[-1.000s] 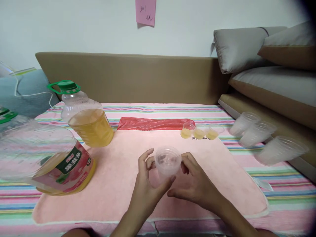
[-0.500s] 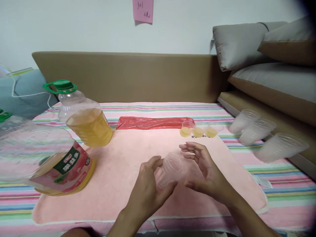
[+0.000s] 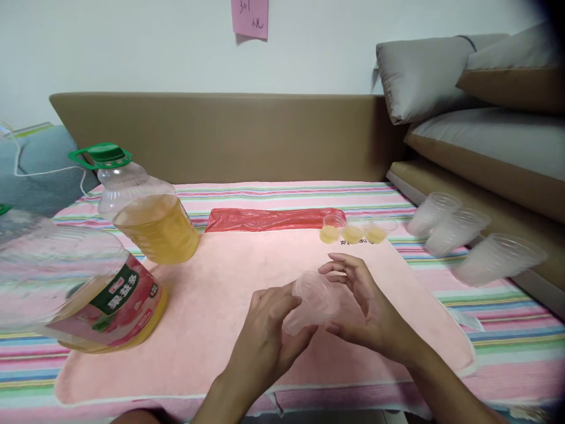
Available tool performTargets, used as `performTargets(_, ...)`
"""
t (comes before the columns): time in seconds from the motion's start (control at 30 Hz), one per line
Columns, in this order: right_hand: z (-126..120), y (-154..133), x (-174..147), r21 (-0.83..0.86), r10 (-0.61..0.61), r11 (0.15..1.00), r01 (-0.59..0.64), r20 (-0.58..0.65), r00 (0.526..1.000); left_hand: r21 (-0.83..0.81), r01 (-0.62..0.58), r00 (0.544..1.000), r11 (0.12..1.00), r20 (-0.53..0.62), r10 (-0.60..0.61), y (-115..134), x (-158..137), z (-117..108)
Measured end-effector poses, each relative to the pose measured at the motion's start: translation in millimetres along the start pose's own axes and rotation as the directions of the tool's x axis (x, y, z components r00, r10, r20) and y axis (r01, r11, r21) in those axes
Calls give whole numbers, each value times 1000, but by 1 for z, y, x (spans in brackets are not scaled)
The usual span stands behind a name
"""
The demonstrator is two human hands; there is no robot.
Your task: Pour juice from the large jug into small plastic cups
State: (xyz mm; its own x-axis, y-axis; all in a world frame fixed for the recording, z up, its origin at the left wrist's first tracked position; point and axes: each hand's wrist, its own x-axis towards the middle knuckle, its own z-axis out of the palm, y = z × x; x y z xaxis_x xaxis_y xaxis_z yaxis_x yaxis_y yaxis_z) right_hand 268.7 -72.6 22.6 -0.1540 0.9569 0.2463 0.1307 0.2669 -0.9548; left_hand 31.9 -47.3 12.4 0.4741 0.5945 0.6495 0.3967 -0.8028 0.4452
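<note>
My left hand (image 3: 276, 327) is closed around a small stack of clear plastic cups (image 3: 311, 303), held tilted above the pink mat with the rims facing right. Beside the rims is my right hand (image 3: 364, 306), its fingers apart and curved. Its upper fingertips are at the cup rim; whether they touch it I cannot tell. Beyond the hands stand three clear cups with some yellow liquid, among them a left one (image 3: 329, 232), a middle one (image 3: 353, 234) and a right one (image 3: 376, 232).
Two large juice bottles, a nearer one (image 3: 119, 300) and a farther one (image 3: 154, 227), stand at left. A red plastic bag (image 3: 273, 219) lies behind the pink mat (image 3: 212, 353). Three stacks of cups (image 3: 501, 259) lie at right by the grey cushions (image 3: 489, 141).
My right fingertips have come closer to the cup rims. The fingers of my left hand have shifted on the stack. The whole view has moved slightly.
</note>
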Motion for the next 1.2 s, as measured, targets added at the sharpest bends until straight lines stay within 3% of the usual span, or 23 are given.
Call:
performTargets(0.83, -1, -1, 0, -78, -21, 997, 21, 3, 1000, 28, -29, 997, 999, 71, 27, 1, 0, -1)
performTargets(1.07, -6, 2, 3, -58, -128, 991, 124, -75, 989, 47, -35, 995, 998, 97, 30, -1, -2, -1)
performTargets(1.2, -30, 1, 8, -24, -231, 972, 232, -232, 945, 84, -4, 997, 996, 72, -2, -10, -1, -7)
